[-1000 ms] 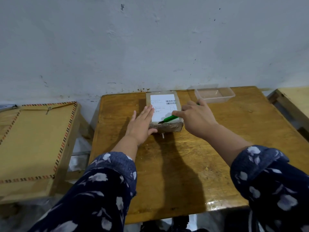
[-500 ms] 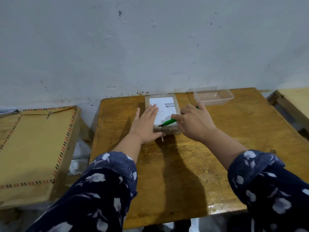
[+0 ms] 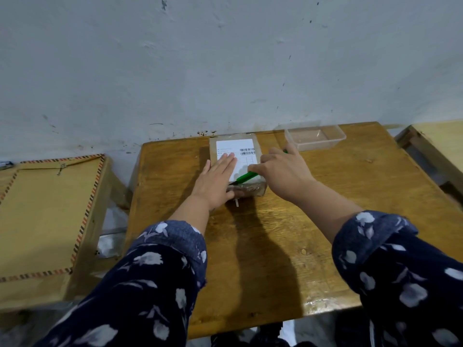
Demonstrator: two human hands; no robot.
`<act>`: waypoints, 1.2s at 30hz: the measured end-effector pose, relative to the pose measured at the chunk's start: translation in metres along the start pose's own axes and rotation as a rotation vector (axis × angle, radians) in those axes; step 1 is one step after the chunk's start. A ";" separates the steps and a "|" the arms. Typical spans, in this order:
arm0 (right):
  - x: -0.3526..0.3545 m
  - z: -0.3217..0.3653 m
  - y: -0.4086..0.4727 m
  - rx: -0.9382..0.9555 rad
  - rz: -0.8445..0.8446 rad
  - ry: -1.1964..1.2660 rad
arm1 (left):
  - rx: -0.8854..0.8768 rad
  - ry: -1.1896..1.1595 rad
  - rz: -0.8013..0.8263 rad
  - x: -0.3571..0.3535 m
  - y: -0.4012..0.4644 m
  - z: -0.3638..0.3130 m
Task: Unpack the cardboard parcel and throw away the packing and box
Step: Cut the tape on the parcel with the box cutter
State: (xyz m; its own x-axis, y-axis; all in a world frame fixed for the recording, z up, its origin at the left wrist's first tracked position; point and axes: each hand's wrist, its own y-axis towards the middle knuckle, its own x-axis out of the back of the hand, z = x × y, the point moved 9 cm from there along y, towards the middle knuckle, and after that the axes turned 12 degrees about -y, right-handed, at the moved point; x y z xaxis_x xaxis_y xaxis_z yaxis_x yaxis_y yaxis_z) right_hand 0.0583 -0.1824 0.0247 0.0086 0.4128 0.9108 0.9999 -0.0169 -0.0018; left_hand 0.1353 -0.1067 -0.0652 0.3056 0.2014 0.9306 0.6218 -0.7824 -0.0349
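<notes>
The cardboard parcel (image 3: 236, 166) lies flat at the back of the wooden worktop (image 3: 325, 221), close to the wall, its white shipping label (image 3: 238, 151) facing up and its top still sealed under glossy tape. The left hand (image 3: 216, 181) rests palm down on the parcel with the fingers (image 3: 226, 160) straight and spread, now reaching further up across the label than half a second ago, when they lay more along the parcel's left edge; that reads as a firmer hold to keep the box from sliding. The right hand (image 3: 283, 171) has its fingers closed around a green-handled cutter (image 3: 244, 177), whose dark tip sits on the top face near the front edge, close to the left hand's thumb side. Over the last second the tool has hardly travelled, though the head has tipped so the parcel sits a little lower in view. The job appears to be at its very start: the tape seems about to be slit, or the cut is only just begun, and nothing is unpacked yet. The blade points toward the steadying hand, so a slip could catch it. A clear plastic container (image 3: 317, 140) stands empty just beyond the right hand.
</notes>
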 end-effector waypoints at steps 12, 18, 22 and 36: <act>0.011 -0.006 0.008 -0.005 0.140 -0.090 | -0.003 0.013 0.012 -0.004 0.003 0.001; 0.007 0.004 0.006 0.007 0.180 -0.130 | 0.002 0.022 0.020 -0.004 0.003 0.003; 0.014 -0.010 0.008 -0.017 0.200 -0.154 | 0.005 0.023 0.035 -0.005 0.002 0.002; 0.002 -0.018 -0.007 -0.003 0.185 -0.089 | 0.013 0.074 0.047 -0.002 0.002 0.000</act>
State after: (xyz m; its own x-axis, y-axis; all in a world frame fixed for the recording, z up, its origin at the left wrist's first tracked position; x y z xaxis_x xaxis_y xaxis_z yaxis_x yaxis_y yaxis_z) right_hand 0.0506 -0.1976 0.0341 0.1937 0.4814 0.8548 0.9810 -0.1025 -0.1645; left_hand 0.1357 -0.1091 -0.0674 0.2812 0.1203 0.9521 0.6174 -0.7822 -0.0835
